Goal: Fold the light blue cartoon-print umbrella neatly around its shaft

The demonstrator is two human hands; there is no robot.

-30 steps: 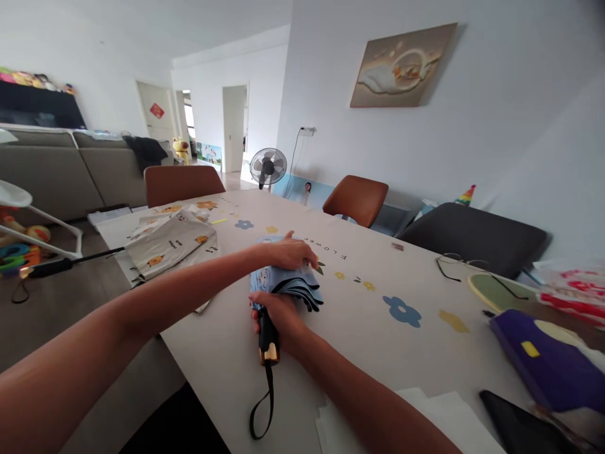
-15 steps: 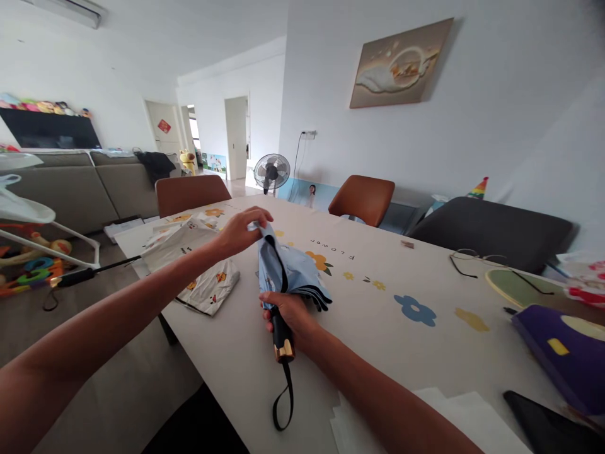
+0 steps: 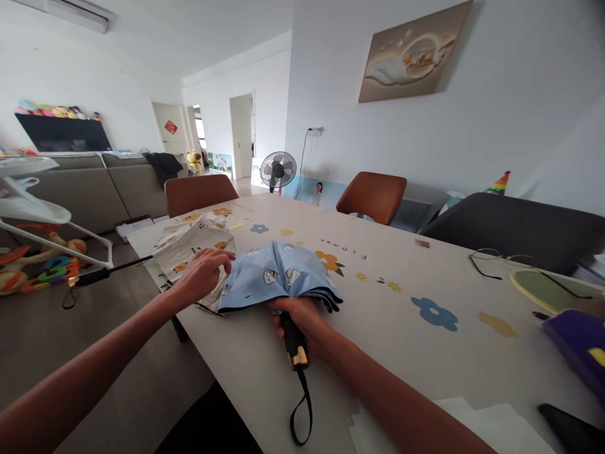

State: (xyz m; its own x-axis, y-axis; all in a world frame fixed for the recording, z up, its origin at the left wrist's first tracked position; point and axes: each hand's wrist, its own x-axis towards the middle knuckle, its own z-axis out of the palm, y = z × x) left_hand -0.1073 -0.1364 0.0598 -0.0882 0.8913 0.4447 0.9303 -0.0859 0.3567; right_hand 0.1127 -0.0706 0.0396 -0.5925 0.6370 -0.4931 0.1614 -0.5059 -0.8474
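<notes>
A light blue folding umbrella with printed cartoon figures lies over the table in loose folds. My right hand is wrapped round its shaft just above the black and gold handle, and the wrist strap hangs toward me. At the left edge of the blue canopy is my left hand, its fingers curled against the fabric; the thumb is mostly hidden. Behind that hand, a white umbrella with yellow cartoon prints lies loosely spread, its black handle sticking out past the table's left edge.
The white table has flower prints. On its right side are eyeglasses, a green oval mat, a purple object, a black phone-like object and white sheets. Brown chairs and a fan stand beyond.
My left hand has come down and left, and the raised blue fold now lies spread out flat to the left. My right hand keeps its grip on the umbrella. The view has shifted slightly.
</notes>
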